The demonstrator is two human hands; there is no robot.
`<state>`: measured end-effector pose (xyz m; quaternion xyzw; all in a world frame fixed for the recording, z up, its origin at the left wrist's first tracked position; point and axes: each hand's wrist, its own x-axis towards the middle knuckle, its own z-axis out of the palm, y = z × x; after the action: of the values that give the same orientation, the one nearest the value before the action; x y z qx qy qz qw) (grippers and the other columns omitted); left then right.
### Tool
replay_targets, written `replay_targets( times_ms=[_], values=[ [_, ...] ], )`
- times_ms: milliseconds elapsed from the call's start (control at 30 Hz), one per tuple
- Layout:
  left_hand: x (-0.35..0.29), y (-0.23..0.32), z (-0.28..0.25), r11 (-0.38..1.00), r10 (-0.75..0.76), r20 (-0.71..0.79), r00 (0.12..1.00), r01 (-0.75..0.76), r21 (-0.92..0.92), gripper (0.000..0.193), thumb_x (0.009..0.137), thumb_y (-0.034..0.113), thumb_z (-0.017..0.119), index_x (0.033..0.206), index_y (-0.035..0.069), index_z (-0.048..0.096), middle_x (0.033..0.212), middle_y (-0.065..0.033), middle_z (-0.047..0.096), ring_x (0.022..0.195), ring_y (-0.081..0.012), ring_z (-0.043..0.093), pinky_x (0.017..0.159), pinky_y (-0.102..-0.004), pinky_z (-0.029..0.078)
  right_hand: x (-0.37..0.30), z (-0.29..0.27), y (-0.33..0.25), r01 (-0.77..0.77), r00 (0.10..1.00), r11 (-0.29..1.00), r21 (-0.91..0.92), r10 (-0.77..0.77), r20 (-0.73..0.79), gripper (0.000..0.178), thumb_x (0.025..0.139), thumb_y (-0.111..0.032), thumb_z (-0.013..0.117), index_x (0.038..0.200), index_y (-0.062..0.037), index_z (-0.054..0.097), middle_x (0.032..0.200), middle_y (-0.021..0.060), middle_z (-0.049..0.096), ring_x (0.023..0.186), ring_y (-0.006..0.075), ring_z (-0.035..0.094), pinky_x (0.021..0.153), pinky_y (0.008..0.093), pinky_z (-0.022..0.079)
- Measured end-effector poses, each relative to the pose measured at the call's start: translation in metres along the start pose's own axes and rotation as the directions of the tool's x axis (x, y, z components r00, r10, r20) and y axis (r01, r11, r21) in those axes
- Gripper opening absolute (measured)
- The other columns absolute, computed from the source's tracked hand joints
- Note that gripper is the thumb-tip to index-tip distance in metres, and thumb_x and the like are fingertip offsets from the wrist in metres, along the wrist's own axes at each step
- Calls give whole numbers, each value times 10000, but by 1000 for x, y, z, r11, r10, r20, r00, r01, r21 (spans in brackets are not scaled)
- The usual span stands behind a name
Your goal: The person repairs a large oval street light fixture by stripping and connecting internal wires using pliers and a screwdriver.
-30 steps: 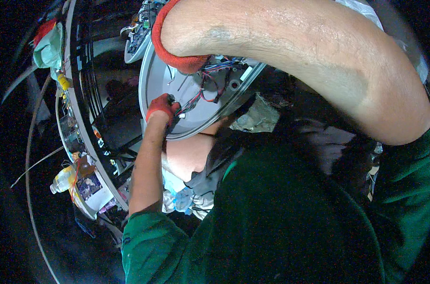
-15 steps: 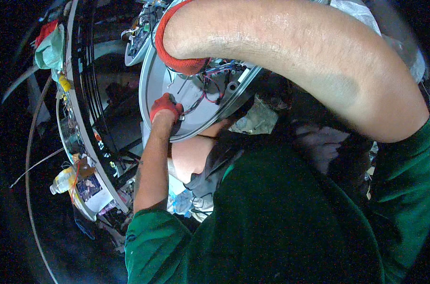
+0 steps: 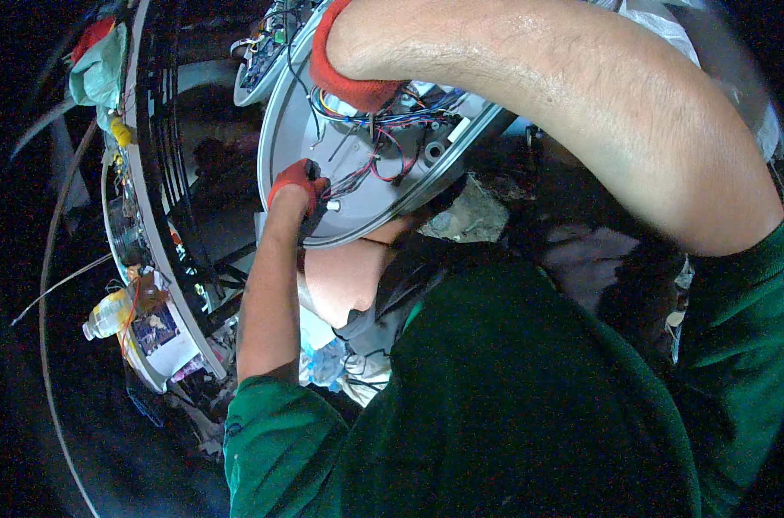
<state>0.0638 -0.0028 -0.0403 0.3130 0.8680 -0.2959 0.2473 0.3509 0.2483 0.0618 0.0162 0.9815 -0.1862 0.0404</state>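
Observation:
A grey plastic casing [image 3: 371, 213], shallow and rounded, is tilted over my bare knee. Inside it runs a bundle of thin coloured wires [image 3: 350, 180], with a white connector [image 3: 333, 205] near the lower end. My left hand [image 3: 299, 185], in a red glove with dark fingers, is closed around the wire ends at the casing's left side. My right arm reaches across the top, and only the red glove cuff of my right hand [image 3: 357, 93] shows over the casing's far part. The fingers of that hand are out of sight.
Left of the casing stands a long curved grey frame [image 3: 163, 250] with dark slats. Beyond it are a plastic bottle [image 3: 109, 315] and a green cloth [image 3: 97, 73]. Another part with circuit boards [image 3: 267, 60] lies at the top. Blue and white plastic bags [image 3: 344, 367] lie below my knee.
My right cuff has shifted to the right, uncovering more wires. The casing has tipped slightly upward, and my left hand has risen a little with the wires still in it.

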Motion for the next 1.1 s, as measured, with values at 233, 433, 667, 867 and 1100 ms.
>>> replay_targets(
  times_ms=[233, 433, 667, 867, 1100],
  values=[
    [-15, 36, -18, 995, -94, -16, 995, 94, -13, 524, 766, 370, 745, 1195, 109, 597, 1234, -154, 621, 1137, -326, 597, 943, -414, 484, 27, -4, -2, -30, 999, 998, -53, 28, -42, 310, 821, -234, 575, 1070, -69, 653, 1030, 187, 663, 948, 348, 646, 832, 449, 508],
    [-26, 18, -20, 990, -132, 57, 990, 129, 64, 531, 767, 367, 747, 1195, 83, 610, 1224, -171, 626, 1107, -340, 614, 930, -421, 490, 44, 3, -11, 8, 999, 998, -56, -11, -40, 313, 822, -235, 574, 1075, -68, 651, 1032, 189, 662, 951, 349, 645, 835, 448, 507],
    [-38, -11, -45, 976, 29, -88, 996, -47, -214, 437, 827, 348, 690, 1155, 65, 634, 1126, -161, 671, 1013, -319, 658, 866, -401, 523, 40, 14, -14, 28, 992, 998, -49, -34, -125, 316, 823, -235, 574, 1080, -66, 649, 1034, 191, 660, 955, 350, 644, 838, 448, 506],
    [-25, -6, -32, 911, 87, -203, 975, -160, -379, 474, 805, 373, 710, 1149, 54, 643, 1119, -166, 673, 1010, -314, 659, 862, -407, 514, 53, 44, -28, 124, 952, 992, -3, -119, -282, 319, 825, -236, 573, 1084, -65, 646, 1035, 193, 659, 958, 351, 643, 841, 447, 505],
    [-33, -7, -35, 459, 428, -330, 841, -517, -722, 374, 859, 287, 691, 1149, 54, 647, 1003, -68, 698, 823, -166, 642, 767, -327, 521, 97, 94, -65, 106, 994, 963, 248, -98, -44, 590, 865, -302, 599, 1382, -74, 431, 1310, 219, 523, 1190, 387, 522, 1033, 448, 400]
  ],
)
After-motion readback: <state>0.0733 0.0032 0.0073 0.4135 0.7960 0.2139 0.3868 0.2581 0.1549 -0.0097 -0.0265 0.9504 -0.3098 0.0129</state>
